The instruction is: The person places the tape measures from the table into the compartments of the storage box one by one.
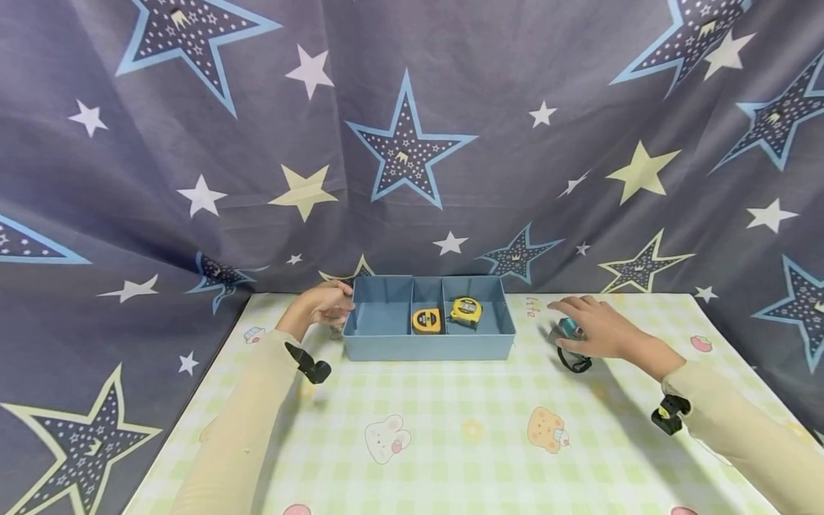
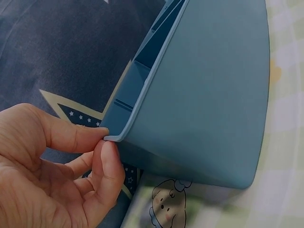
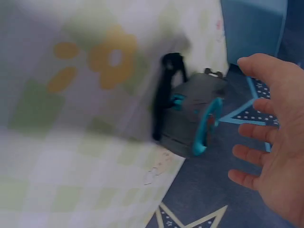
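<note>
A blue divided box [image 1: 428, 349] stands at the back of the table. My left hand [image 1: 327, 300] is at its left end; in the left wrist view, thumb and fingertips pinch the rim corner of the box [image 2: 204, 95]. One yellow tape measure [image 1: 426, 321] lies in the middle compartment and another yellow tape measure [image 1: 466, 310] in the right one. To the right of the box, my right hand [image 1: 595, 327] hovers with spread fingers over a grey and teal tape measure [image 3: 192, 114] with a black strap. The right wrist view shows a gap between palm and tape measure.
A pale green checked cloth with cartoon prints covers the table [image 1: 450, 400]. Behind it hangs a dark curtain [image 1: 502, 172] with stars, close to the box's back side. Black wrist cameras sit on the left sleeve [image 1: 247, 422] and the right sleeve [image 1: 740, 415].
</note>
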Tool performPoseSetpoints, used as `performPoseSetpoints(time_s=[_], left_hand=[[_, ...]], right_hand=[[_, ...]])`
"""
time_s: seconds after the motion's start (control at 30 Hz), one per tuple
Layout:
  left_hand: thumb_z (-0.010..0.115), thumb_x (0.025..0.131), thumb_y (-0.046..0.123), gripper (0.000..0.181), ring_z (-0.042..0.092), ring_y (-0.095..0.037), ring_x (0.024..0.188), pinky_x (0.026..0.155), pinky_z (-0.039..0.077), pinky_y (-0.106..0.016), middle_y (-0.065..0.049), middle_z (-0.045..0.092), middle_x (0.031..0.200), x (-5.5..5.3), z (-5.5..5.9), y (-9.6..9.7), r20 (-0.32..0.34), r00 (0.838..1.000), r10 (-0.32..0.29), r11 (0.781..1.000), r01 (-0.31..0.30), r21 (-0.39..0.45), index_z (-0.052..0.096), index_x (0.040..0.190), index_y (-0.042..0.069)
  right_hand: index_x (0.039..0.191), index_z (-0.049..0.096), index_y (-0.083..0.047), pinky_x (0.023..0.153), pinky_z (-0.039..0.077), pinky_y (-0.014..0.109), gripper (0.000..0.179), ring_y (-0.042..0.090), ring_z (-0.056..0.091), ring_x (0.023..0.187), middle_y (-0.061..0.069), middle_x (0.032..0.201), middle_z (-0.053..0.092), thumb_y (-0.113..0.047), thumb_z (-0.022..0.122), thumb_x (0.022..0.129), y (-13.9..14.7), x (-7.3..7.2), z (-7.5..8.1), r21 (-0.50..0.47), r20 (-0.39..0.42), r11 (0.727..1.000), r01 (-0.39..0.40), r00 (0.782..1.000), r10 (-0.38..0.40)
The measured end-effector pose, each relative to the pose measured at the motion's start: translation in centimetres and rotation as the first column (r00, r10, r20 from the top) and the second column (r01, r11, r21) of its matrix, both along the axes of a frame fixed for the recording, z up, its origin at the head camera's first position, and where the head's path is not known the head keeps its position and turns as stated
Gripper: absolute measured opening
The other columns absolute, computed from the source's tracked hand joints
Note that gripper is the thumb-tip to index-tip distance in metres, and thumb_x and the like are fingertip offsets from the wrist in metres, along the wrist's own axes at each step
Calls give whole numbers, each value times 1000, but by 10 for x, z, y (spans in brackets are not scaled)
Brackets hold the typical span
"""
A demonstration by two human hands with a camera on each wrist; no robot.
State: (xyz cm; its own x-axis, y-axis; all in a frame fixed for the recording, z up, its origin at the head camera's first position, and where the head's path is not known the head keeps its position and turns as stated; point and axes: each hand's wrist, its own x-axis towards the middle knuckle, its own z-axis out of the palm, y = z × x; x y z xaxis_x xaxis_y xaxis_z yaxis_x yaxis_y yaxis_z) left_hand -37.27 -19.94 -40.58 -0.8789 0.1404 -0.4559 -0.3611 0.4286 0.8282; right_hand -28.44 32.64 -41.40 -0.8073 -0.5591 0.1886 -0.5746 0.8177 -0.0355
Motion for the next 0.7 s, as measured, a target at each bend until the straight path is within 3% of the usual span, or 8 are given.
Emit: performPoseSetpoints(time_s=[0.33,0.7], left_hand=[[56,97,-1,36,53,-10,72,65,53,-19,-4,50,99,0,-1,-1,-6,1000,10,1000,-10,8,42,130,5],[55,98,-1,40,53,-10,72,65,53,-20,-5,49,101,3,2,0,-4,1000,11,1000,-11,4,40,134,4]], right_hand=[[149,47,-8,92,48,68,68,46,55,122,21,138,57,-38,74,93,3,3,-19,40,-1,997,60,998,-60],[152,40,-7,95,46,69,70,47,53,125,25,143,51,-46,63,99,11,-4,-35,71,47,988,136,989,-139]])
